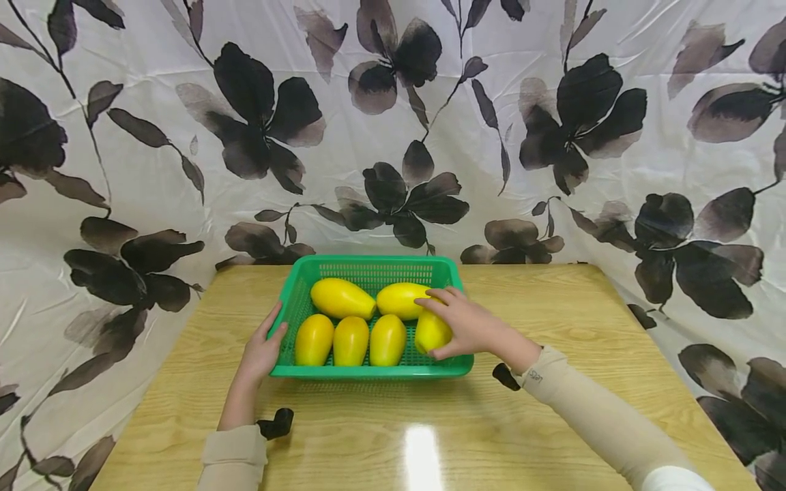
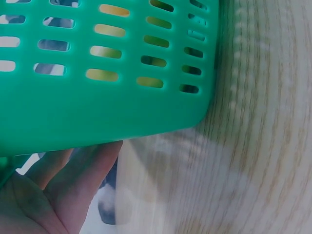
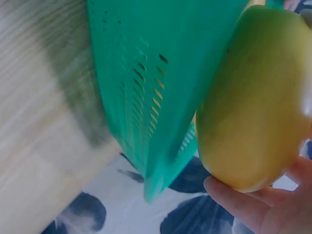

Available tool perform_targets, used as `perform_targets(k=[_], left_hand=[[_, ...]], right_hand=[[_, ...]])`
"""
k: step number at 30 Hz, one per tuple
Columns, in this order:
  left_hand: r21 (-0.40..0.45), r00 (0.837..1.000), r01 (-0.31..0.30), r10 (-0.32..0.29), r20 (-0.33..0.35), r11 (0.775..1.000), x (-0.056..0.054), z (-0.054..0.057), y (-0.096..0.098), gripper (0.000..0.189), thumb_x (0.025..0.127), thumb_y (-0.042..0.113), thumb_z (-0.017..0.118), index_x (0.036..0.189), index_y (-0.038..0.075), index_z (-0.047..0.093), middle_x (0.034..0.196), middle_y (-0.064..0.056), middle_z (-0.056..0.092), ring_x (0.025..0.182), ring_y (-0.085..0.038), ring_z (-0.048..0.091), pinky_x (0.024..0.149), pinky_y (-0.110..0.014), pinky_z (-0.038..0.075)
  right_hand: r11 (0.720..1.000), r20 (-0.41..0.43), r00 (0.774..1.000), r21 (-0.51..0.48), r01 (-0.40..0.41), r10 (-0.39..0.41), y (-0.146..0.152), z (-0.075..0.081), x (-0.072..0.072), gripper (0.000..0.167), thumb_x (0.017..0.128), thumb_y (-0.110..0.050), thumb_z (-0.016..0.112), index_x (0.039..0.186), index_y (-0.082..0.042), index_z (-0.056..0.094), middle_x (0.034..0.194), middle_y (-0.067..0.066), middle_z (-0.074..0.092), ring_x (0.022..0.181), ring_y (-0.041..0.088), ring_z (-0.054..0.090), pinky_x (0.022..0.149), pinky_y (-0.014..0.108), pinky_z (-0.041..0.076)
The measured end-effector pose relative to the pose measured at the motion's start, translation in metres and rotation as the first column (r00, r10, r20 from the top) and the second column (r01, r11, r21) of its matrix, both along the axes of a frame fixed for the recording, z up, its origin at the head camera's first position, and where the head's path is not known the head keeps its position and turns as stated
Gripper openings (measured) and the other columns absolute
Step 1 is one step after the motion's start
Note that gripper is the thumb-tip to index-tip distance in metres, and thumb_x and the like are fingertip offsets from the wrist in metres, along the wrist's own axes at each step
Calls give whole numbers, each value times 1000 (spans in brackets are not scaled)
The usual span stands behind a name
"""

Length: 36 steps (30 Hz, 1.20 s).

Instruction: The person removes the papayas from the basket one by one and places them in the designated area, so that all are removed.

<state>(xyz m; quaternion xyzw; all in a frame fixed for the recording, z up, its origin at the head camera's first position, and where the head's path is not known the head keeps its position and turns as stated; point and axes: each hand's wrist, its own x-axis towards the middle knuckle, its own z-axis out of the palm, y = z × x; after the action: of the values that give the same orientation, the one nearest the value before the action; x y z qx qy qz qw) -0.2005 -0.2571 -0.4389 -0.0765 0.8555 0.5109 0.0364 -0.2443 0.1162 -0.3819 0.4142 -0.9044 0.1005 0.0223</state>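
A green plastic basket (image 1: 371, 372) with slotted sides stands on the wooden table, holding several smooth yellow mangoes (image 1: 351, 341). My right hand (image 1: 469, 324) reaches over the basket's right side and grips a mango (image 1: 432, 332) at the right end of the front row. In the right wrist view that mango (image 3: 256, 102) appears large beside the basket wall, greenish at its upper end, with fingertips around its lower end. At the basket's left side my left hand (image 1: 260, 351) holds the rim; the left wrist view shows fingers (image 2: 85, 175) at the rim's edge.
Two mangoes lie lengthwise in the back row, the left one (image 1: 340, 298) tapering to a blunt end. Behind the table (image 1: 528, 423) hangs a white cloth (image 1: 479, 150) with dark flowers. Black wrist devices (image 1: 276, 424) show beside both sleeves.
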Motion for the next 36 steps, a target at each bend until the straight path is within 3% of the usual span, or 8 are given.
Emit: perform_targets(k=[15, 36], left_hand=[[17, 1000, 17, -17, -21, 1000, -3, -3, -1, 53, 100, 35, 31, 147, 31, 7, 153, -10, 3, 136, -40, 3, 103, -62, 10], [13, 1000, 8, -8, -6, 1000, -2, -5, -2, 53, 100, 35, 31, 147, 32, 6, 153, -10, 3, 136, -41, 3, 102, -64, 11]], right_hand=[[992, -51, 998, -126, 23, -30, 33, 12, 9, 73, 64, -44, 74, 127, -15, 52, 137, 17, 38, 122, 40, 35, 86, 51, 44], [980, -66, 993, -180, 87, -101, 72, 7, 13, 70, 60, -38, 76, 122, -15, 56, 137, 15, 38, 121, 38, 36, 88, 54, 42]])
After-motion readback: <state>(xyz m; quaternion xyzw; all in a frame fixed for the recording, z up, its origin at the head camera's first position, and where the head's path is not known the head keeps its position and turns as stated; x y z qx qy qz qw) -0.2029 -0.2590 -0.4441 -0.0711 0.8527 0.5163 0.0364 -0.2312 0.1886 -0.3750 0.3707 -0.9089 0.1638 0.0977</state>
